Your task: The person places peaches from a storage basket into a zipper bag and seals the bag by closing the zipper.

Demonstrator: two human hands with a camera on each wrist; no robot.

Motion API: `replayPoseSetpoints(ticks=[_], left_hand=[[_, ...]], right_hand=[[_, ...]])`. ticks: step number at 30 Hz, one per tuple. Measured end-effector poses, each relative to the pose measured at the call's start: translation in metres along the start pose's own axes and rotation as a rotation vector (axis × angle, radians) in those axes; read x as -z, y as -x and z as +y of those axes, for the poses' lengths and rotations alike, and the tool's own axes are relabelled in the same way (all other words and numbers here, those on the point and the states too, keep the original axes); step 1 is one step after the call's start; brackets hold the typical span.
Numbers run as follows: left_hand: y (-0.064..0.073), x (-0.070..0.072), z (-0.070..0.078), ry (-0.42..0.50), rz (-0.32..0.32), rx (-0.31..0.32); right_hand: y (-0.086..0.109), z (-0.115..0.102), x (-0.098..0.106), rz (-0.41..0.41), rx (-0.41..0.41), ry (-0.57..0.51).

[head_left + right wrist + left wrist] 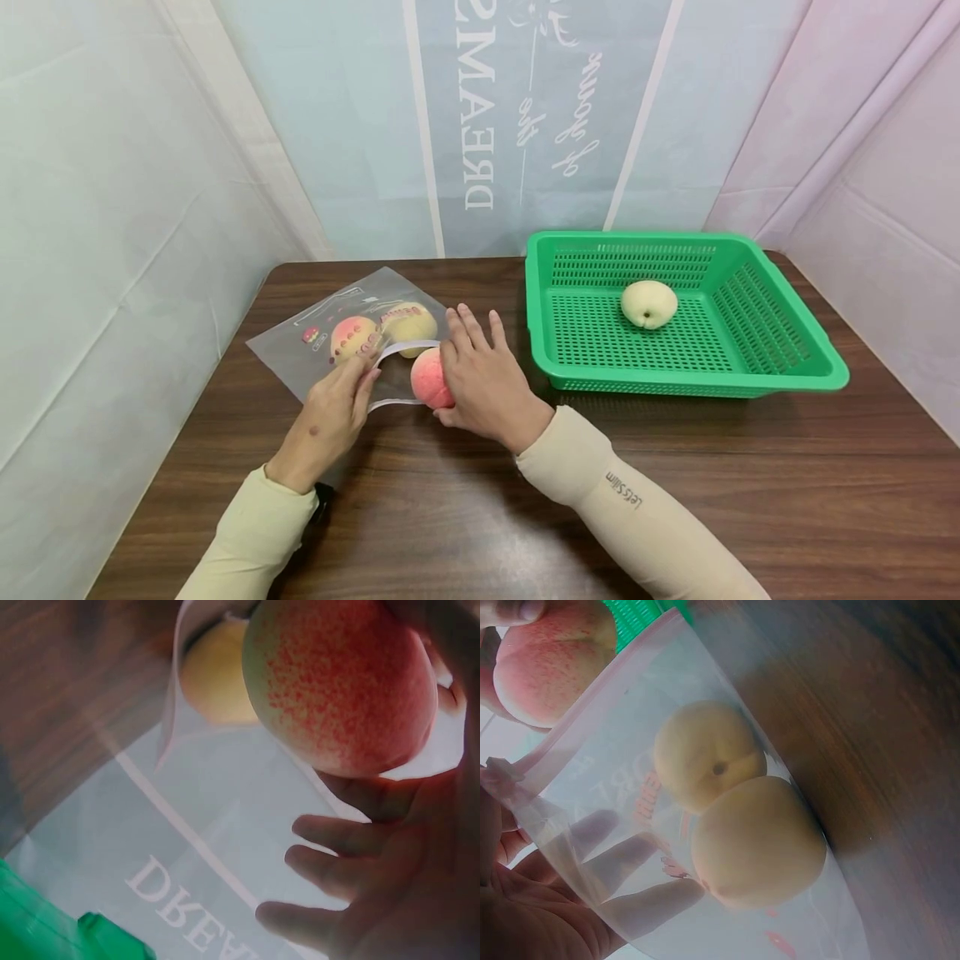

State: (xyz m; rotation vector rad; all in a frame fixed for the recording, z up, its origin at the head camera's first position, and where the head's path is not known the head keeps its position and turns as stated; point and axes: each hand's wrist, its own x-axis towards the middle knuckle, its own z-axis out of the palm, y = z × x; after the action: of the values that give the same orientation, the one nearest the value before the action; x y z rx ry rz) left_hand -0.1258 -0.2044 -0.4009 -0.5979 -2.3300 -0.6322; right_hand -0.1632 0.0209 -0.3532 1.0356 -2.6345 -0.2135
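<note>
Left of the table's middle lies a clear zip bag [281, 343] with printed labels, holding two peaches, one pink-and-yellow [352, 337] and one yellow [412, 327]. My left hand [322, 425] pinches the bag's edge by its mouth, which gapes to the right. In the left wrist view, several of that hand's fingers spread behind the clear plastic. A pink peach [428, 379] is at the bag's mouth, held by my right hand [491, 383] between thumb and index finger. The right wrist view shows this peach [341, 690] close up, the other fingers extended beside it.
A green plastic basket [675, 381] stands at the right on the brown wooden table [465, 517]. One pale peach [649, 303] sits inside it. Behind the table hangs a light blue curtain [360, 150] with white lettering, and pale fabric covers both sides.
</note>
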Motion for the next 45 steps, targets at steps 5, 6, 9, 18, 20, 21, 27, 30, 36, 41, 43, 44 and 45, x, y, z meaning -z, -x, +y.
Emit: replayPoseSetpoints(ticks=[5, 6, 9, 18, 20, 21, 27, 30, 36, 41, 43, 44, 45], left_hand=[[0.0, 0.001, 0.0, 0.0, 0.001, -0.007], [0.0, 0.001, 0.0, 0.0, 0.002, -0.007], [0.0, 0.0, 0.0, -0.004, -0.001, -0.005], [0.001, -0.001, 0.002, 0.002, -0.01, 0.018], [0.001, -0.001, 0.002, 0.002, -0.012, 0.017], [0.001, -0.001, 0.002, 0.005, -0.013, 0.015], [0.001, -0.001, 0.002, 0.018, -0.006, -0.001], [0.001, -0.001, 0.002, 0.015, 0.001, -0.011], [0.001, -0.001, 0.003, 0.018, -0.001, -0.008], [0.001, -0.001, 0.003, 0.009, -0.006, 0.003], [0.001, -0.001, 0.003, -0.001, -0.009, 0.005], [0.001, -0.001, 0.003, -0.004, -0.011, 0.006], [0.001, -0.001, 0.003, -0.008, -0.013, 0.006]], right_hand=[[-0.003, -0.007, -0.007, 0.012, -0.031, 0.019], [-0.004, -0.008, -0.008, 0.011, -0.034, 0.023], [-0.006, -0.011, -0.012, 0.006, -0.045, 0.031], [-0.011, -0.021, -0.027, 0.004, -0.045, 0.065], [-0.011, -0.022, -0.029, 0.011, -0.047, 0.072], [-0.011, -0.023, -0.029, 0.014, -0.047, 0.075], [-0.012, -0.025, -0.031, 0.017, -0.039, 0.084], [-0.012, -0.025, -0.032, 0.015, -0.056, 0.088], [-0.01, -0.024, -0.033, 0.002, -0.136, 0.137], [-0.007, -0.023, -0.034, 0.01, -0.12, 0.132], [-0.006, -0.023, -0.034, 0.028, -0.107, 0.118], [-0.006, -0.024, -0.035, 0.036, -0.101, 0.114], [-0.006, -0.024, -0.035, 0.045, -0.095, 0.109]])
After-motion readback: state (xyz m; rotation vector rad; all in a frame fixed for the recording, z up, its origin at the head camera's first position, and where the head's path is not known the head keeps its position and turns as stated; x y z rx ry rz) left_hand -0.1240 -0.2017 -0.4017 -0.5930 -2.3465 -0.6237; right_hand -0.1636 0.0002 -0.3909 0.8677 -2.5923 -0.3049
